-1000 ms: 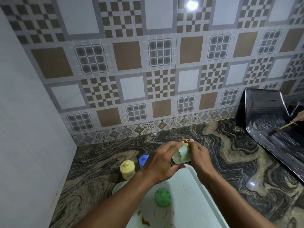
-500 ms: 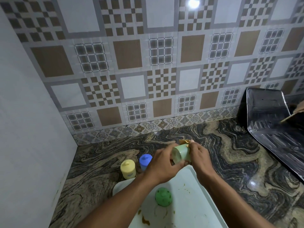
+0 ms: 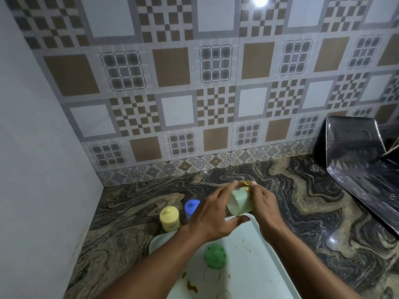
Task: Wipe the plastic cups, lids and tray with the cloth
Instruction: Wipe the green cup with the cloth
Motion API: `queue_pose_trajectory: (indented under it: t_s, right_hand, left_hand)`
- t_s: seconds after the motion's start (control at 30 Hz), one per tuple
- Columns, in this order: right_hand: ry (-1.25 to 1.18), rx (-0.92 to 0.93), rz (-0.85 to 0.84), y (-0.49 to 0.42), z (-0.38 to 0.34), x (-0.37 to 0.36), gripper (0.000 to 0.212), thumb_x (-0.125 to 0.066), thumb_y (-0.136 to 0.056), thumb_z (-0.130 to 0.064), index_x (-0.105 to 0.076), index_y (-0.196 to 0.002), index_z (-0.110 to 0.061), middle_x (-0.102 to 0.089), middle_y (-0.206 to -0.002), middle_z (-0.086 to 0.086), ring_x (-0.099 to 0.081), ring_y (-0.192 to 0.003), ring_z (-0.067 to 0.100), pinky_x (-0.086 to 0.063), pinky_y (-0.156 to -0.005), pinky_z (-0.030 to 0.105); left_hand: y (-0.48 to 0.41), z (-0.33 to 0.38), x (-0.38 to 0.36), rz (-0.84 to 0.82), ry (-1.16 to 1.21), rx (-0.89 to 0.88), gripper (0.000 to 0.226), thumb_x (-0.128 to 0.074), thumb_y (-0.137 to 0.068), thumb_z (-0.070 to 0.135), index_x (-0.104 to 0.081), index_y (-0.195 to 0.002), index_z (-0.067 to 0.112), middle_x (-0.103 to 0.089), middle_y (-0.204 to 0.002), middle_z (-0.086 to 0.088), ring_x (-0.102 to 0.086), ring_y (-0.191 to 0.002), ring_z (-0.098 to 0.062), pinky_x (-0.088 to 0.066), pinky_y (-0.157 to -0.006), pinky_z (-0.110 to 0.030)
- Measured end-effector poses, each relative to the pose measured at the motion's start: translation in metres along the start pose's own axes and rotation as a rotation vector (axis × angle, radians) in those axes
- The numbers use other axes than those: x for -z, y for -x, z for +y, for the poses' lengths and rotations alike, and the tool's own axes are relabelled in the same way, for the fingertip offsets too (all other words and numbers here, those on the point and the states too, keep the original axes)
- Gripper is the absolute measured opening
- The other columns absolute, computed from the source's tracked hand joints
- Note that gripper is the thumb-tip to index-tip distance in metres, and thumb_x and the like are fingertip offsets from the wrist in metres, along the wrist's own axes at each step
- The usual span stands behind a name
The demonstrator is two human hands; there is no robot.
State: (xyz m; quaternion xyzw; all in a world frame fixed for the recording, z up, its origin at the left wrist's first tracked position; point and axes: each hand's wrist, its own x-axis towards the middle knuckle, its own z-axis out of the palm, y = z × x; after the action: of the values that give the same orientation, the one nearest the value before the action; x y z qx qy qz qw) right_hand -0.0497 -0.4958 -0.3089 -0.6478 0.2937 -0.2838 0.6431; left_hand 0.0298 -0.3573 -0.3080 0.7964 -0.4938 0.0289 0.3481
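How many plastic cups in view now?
3. The yellow cup and blue cup stand on the counter beside the tray; the left hand grips the pale green cup, the right hand holds the cloth to it. The green piece on the tray may be a lid.

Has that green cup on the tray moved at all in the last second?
No. The green cup stands where it was on the tray, at the same gap from the brown stain beside it.

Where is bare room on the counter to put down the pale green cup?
Bare counter lies between the white tray and the dark metal tray, also left of the yellow cup toward the plain wall. Crowded: the white tray's far-left corner, where yellow cup and blue cup stand close.
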Motion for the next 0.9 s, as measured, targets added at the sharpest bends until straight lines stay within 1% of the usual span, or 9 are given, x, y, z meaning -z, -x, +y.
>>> queue_pose_trajectory:
  t_s: [0.1,0.23,0.33,0.43,0.57,0.67,0.77,0.83,0.9]
  right_hand:
    - [0.003,-0.001,0.005,-0.001,0.0,-0.002,0.048,-0.044,-0.093,-0.05,-0.074,-0.088,-0.013,-0.073,-0.086,0.021,-0.06,-0.071,0.03,-0.049,-0.068,0.045]
    - [-0.009,-0.011,0.011,-0.001,0.001,-0.003,0.058,-0.044,-0.086,-0.058,-0.069,-0.088,-0.005,-0.07,-0.086,0.024,-0.057,-0.07,0.029,-0.046,-0.067,0.043]
    - [-0.012,0.006,-0.013,0.001,0.002,-0.002,0.045,-0.045,-0.1,-0.041,-0.071,-0.086,-0.007,-0.069,-0.077,0.013,-0.057,-0.071,0.026,-0.045,-0.066,0.042]
    - [0.0,-0.054,-0.009,0.001,0.013,-0.001,0.045,-0.043,-0.099,-0.042,-0.072,-0.089,-0.01,-0.072,-0.085,0.018,-0.064,-0.079,0.035,-0.053,-0.073,0.053]
    - [-0.133,-0.29,-0.035,-0.006,0.013,0.003,0.036,-0.042,-0.101,-0.027,-0.071,-0.101,-0.006,-0.071,-0.098,0.025,-0.069,-0.091,0.041,-0.059,-0.072,0.05]
    - [-0.261,-0.424,0.044,-0.02,0.013,0.017,0.037,-0.04,-0.099,-0.025,-0.072,-0.093,-0.008,-0.069,-0.081,0.015,-0.062,-0.072,0.031,-0.054,-0.069,0.041]
    - [-0.392,-0.473,0.103,-0.035,0.017,0.035,0.045,-0.033,-0.099,-0.039,-0.064,-0.074,-0.018,-0.055,-0.063,0.005,-0.05,-0.055,0.024,-0.046,-0.063,0.034]
    - [-0.438,-0.496,0.143,-0.045,0.021,0.042,0.042,-0.037,-0.099,-0.047,-0.062,-0.081,-0.018,-0.057,-0.062,0.006,-0.053,-0.055,0.025,-0.046,-0.06,0.034]
    - [-0.41,-0.508,0.166,-0.051,0.026,0.044,0.044,-0.048,-0.094,-0.053,-0.066,-0.102,-0.014,-0.065,-0.078,0.013,-0.061,-0.065,0.029,-0.054,-0.062,0.038]
  left_hand:
    - [0.001,0.005,0.001,0.006,0.115,0.102,0.075,-0.073,-0.075,0.064,-0.045,-0.139,0.035,-0.067,-0.12,0.008,-0.065,-0.105,-0.01,-0.055,-0.09,-0.035]
    - [0.002,-0.005,-0.002,0.045,-0.125,-0.173,0.076,-0.072,-0.084,0.049,-0.042,-0.147,0.018,-0.052,-0.143,-0.003,-0.053,-0.128,-0.021,-0.049,-0.103,-0.036]
    - [0.005,-0.001,0.002,0.022,-0.009,-0.048,0.088,-0.069,-0.081,0.062,-0.033,-0.152,0.023,-0.045,-0.146,0.006,-0.048,-0.128,-0.009,-0.045,-0.102,-0.024]
    - [0.008,-0.005,-0.006,-0.016,-0.062,-0.093,0.075,-0.069,-0.085,0.052,-0.041,-0.147,0.021,-0.052,-0.137,0.002,-0.057,-0.118,-0.018,-0.053,-0.091,-0.039]
    - [0.001,-0.018,-0.008,-0.083,-0.242,-0.237,0.068,-0.068,-0.084,0.041,-0.043,-0.144,0.02,-0.051,-0.133,-0.003,-0.055,-0.118,-0.025,-0.054,-0.087,-0.041]
    - [-0.013,-0.022,0.001,-0.036,-0.141,-0.055,0.073,-0.072,-0.078,0.043,-0.04,-0.142,0.029,-0.05,-0.131,0.001,-0.057,-0.111,-0.023,-0.053,-0.087,-0.039]
    - [-0.041,-0.03,0.005,-0.11,-0.075,0.165,0.073,-0.077,-0.073,0.043,-0.039,-0.134,0.033,-0.054,-0.127,-0.003,-0.056,-0.11,-0.026,-0.05,-0.088,-0.036]
    - [-0.063,-0.039,-0.001,-0.216,-0.104,0.184,0.07,-0.08,-0.072,0.043,-0.044,-0.13,0.03,-0.054,-0.122,-0.003,-0.052,-0.115,-0.027,-0.046,-0.094,-0.037]
    - [-0.081,-0.049,-0.015,-0.3,-0.148,0.192,0.072,-0.079,-0.071,0.042,-0.046,-0.134,0.03,-0.052,-0.121,-0.005,-0.048,-0.12,-0.03,-0.042,-0.101,-0.04]
